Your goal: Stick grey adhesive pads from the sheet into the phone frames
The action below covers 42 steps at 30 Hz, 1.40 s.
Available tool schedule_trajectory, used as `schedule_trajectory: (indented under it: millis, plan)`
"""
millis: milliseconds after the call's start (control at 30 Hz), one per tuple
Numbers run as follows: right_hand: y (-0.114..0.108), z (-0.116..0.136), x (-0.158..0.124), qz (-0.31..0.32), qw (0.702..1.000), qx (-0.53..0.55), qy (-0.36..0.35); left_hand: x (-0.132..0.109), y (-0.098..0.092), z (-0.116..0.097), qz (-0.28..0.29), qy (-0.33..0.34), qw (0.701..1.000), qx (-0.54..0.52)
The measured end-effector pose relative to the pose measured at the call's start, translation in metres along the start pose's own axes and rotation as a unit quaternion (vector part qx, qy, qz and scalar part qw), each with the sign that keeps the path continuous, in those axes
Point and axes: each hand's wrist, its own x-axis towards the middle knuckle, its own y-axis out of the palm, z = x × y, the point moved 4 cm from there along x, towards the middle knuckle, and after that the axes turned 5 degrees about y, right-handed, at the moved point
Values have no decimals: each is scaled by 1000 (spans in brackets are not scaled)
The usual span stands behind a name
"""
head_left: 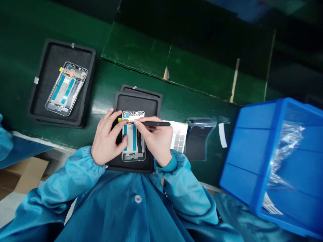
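Observation:
An opened phone frame (130,144) with blue strips lies upright in a black foam tray (137,102) before me. My left hand (107,137) rests over its left side with fingers spread; the index fingertip touches near the small parts in the upper section, and the thumb lies over a blue strip. My right hand (160,137) pinches a slim black pen-like tool (158,123), its tip end at the phone's upper part, close to my left index finger. The fingers hide the exact tip. A yellow tab (119,120) sticks out at the frame's left edge.
Another opened phone (67,89) lies tilted in stacked black trays (88,84) at left. Right of my hand lie a sheet with grey squares (179,136) and a dark film in clear plastic (199,143). A blue bin (242,144) holding clear plastic stands at right.

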Motion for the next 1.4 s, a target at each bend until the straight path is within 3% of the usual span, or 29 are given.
schedule_trajectory:
  millis: [233, 667, 800, 933, 1133, 1333, 1400]
  plan:
    - [-2, 0, -1, 1, 1000, -2, 0, 0, -2, -7, 43, 34, 996, 75]
    - [-15, 1, -12, -61, 995, 84, -7, 5, -3, -22, 92, 73, 984, 137]
    - [-29, -5, -24, -93, 990, 108, 18, 5, -8, -15, 57, 49, 990, 118]
    - [-43, -21, -38, -73, 973, 206, 68, 1, -13, -12, -2, 20, 994, 111]
    - [-53, -39, -58, -46, 948, 284, 133, -1, -3, -20, 86, 33, 982, 165]
    - [-51, -50, -71, -30, 941, 297, 161, 1, -4, -20, 87, 40, 982, 164]
    - [-50, -53, -74, -21, 939, 300, 167, 2, -8, -17, 62, 42, 989, 131]
